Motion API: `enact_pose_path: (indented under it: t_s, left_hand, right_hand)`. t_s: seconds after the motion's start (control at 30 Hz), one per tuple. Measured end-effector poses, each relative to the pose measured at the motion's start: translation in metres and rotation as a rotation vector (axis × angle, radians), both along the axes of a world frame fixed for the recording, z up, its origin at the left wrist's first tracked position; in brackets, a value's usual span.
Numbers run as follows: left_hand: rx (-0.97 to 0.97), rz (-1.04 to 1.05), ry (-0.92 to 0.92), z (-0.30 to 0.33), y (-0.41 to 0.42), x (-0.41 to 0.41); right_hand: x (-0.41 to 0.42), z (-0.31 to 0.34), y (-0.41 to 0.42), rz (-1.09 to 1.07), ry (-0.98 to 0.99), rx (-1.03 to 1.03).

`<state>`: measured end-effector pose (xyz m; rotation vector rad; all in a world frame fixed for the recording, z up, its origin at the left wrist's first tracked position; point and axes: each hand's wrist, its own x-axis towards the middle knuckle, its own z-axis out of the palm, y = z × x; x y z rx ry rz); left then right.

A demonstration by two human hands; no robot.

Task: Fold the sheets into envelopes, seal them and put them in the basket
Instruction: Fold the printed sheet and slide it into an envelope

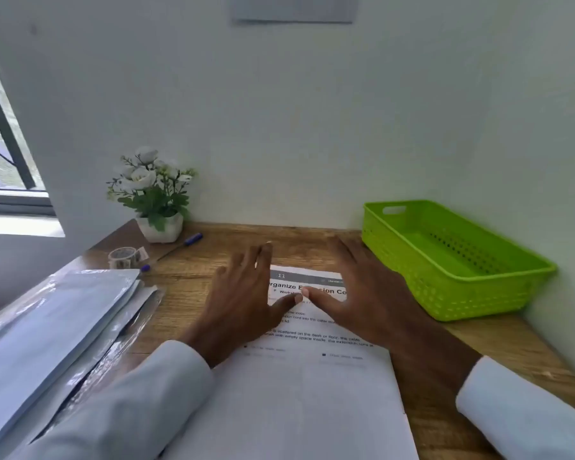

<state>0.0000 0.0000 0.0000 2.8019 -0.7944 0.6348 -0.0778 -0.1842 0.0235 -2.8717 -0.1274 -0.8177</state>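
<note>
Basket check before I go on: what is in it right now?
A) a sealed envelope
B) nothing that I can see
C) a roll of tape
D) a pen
B: the green basket at the right shows only its bare perforated floor, while the tape and pen lie at the desk's far left and both hands press flat on the sheet.

Printed sheet (299, 386) at centre of desk (498, 343); basket (452, 260) at two o'clock, potted flowers (155, 194) at eleven, stacked papers (57, 327) at nine.
</note>
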Motion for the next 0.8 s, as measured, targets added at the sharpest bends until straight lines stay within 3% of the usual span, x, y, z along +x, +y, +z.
enact_pose_path:
  t_s: [0.1, 0.2, 0.43, 0.8]
  left_hand:
    - [0.007, 0.152, 0.129, -0.006, 0.007, 0.0]
    - [0.017, 0.174, 0.192, -0.009, 0.011, 0.002]
    - [-0.147, 0.113, 0.265, -0.011, 0.013, 0.003]
    - [-1.12, -0.137, 0.658, -0.004, 0.023, 0.022]
  right_hand:
    - [-0.011, -0.006, -0.01, -0.179, 0.047, -0.005]
    - [-0.021, -0.013, -0.023, -0.295, 0.209, 0.015]
    - [-0.022, -0.022, -0.033, -0.204, 0.265, 0.34]
    - [-0.005, -0.032, -0.033, -0.066, 0.068, 1.001]
